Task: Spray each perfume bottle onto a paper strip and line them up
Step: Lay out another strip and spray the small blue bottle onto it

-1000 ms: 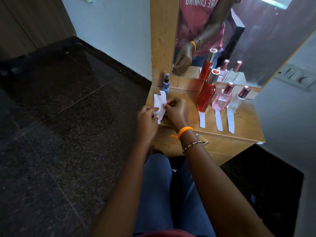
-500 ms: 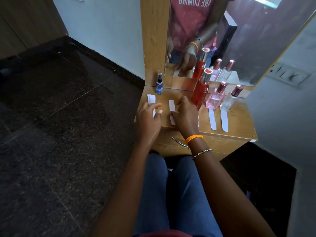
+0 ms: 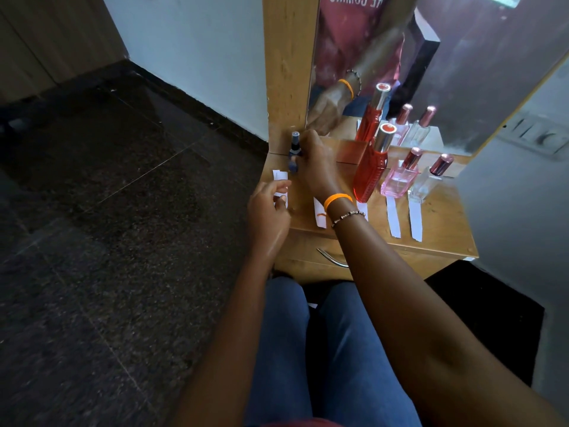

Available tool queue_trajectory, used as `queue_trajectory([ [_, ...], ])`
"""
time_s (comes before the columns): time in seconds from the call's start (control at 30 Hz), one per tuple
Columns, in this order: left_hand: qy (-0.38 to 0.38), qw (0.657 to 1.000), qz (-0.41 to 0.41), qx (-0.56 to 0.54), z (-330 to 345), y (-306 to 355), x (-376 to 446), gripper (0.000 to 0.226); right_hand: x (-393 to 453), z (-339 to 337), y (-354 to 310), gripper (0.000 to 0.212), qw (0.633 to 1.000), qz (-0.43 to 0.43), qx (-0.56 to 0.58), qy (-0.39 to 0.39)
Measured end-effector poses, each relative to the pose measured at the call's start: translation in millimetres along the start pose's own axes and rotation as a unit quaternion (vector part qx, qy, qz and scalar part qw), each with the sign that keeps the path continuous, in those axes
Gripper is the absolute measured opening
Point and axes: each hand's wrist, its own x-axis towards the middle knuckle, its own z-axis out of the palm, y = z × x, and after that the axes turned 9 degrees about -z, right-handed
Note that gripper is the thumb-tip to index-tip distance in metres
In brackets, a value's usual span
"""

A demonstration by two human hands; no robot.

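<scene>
Blue bottle (image 3: 294, 152) at table's (image 3: 443, 217) back-left edge, right hand (image 3: 314, 163) gripping; left hand (image 3: 271, 208) loosely curled

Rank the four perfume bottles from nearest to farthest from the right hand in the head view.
From the right hand:
1. Small blue bottle, in its fingers, far left.
2. Tall red bottle, centre.
3. Pink bottle, right of the red one.
4. Clear bottle, far right.

**Wood, glass, paper and polished stone**

The worktop (image 3: 440, 223) is light wood-grain board with a matt finish. The red bottle (image 3: 368, 174), pink bottle (image 3: 397, 181) and clear bottle (image 3: 426, 188) look like glossy glass under shiny metallic caps. The 3 paper strips (image 3: 394, 218) before them are matt white. The drawer handle (image 3: 334, 257) is bright metal. The floor (image 3: 123, 211) is dark speckled stone, polished.
</scene>
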Motion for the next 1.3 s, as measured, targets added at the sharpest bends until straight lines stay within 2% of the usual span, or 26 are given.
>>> queue_trajectory([
  [0.2, 0.0, 0.996, 0.018, -0.087, -1, 12, -1, 0.032, -50, -21, -20, 0.02, 0.993, -0.042, 0.105, 0.042],
  [0.33, -0.098, 0.983, -0.014, -0.152, 3, 21, -6, 0.032, -79, -39, -34, 0.033, 0.988, -0.033, 0.148, -0.005],
  [0.4, -0.11, 0.98, -0.029, -0.164, 4, 23, -10, 0.03, -86, -48, -36, 0.037, 0.988, -0.023, 0.149, -0.042],
  [0.47, -0.108, 0.983, -0.04, -0.145, 4, 22, -14, 0.028, -89, -56, -36, 0.033, 0.986, 0.011, 0.165, -0.035],
  [0.57, -0.13, 0.988, -0.011, -0.079, 4, 24, -22, 0.026, -88, -61, -41, 0.016, 0.985, 0.061, 0.156, 0.031],
  [0.73, -0.162, 0.986, 0.022, -0.038, 6, 32, -34, 0.028, -90, -62, -48, 0.013, 0.962, 0.124, 0.24, 0.049],
  [0.87, -0.181, 0.983, 0.038, -0.021, 7, 33, -37, 0.013, -93, -75, -42, 0.016, 0.961, 0.106, 0.253, 0.034],
  [0.97, -0.237, 0.97, 0.027, -0.042, 3, 38, -34, 0.017, -91, -84, -45, 0.02, 0.959, 0.078, 0.271, -0.015],
  [1.0, -0.279, 0.957, 0.007, -0.083, 0, 36, -33, 0.02, -89, -88, -45, 0.018, 0.96, 0.075, 0.27, -0.019],
  [1.07, -0.367, 0.907, -0.053, -0.201, -9, 27, -34, 0.025, -81, -99, -44, 0.016, 0.962, 0.07, 0.263, -0.003],
  [1.13, -0.4, 0.868, -0.103, -0.276, -15, 20, -35, 0.027, -69, -106, -43, 0.016, 0.974, 0.044, 0.22, 0.011],
  [1.2, -0.367, 0.88, -0.121, -0.275, -16, 18, -31, 0.029, -57, -97, -42, 0.016, 0.991, 0.001, 0.134, 0.006],
  [1.3, -0.265, 0.929, -0.145, -0.212, -13, 18, -27, 0.021, -41, -63, -30, 0.011, 0.999, -0.041, -0.005, -0.025],
])
